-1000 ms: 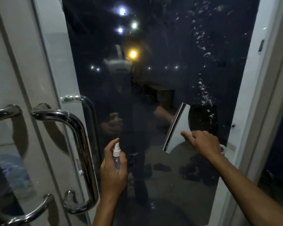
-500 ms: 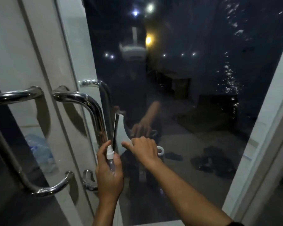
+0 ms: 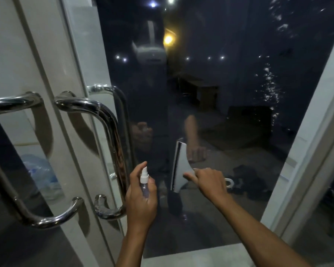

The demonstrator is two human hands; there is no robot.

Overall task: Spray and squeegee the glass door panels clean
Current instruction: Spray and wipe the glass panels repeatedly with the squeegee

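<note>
Squeegee (image 3: 178, 166): my right hand (image 3: 210, 182) grips it; blade back right of the handle (image 3: 112, 143).
Spray bottle (image 3: 144, 182): left hand (image 3: 142, 195) wrapped round, unchanged.
Droplets (image 3: 269, 89): uncleared; right strip pending.

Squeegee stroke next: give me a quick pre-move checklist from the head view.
1. Squeegee in the right hand: ok, grip looks firm.
2. Blade upright against the glass panel: contact cannot tell.
3. Droplets at the panel's upper right, away from the blade: not ok, uncleaned.
4. Spray bottle held in the left hand, left of the blade: ok.
5. Door handle close on the left: ok for a rightward stroke.
</note>
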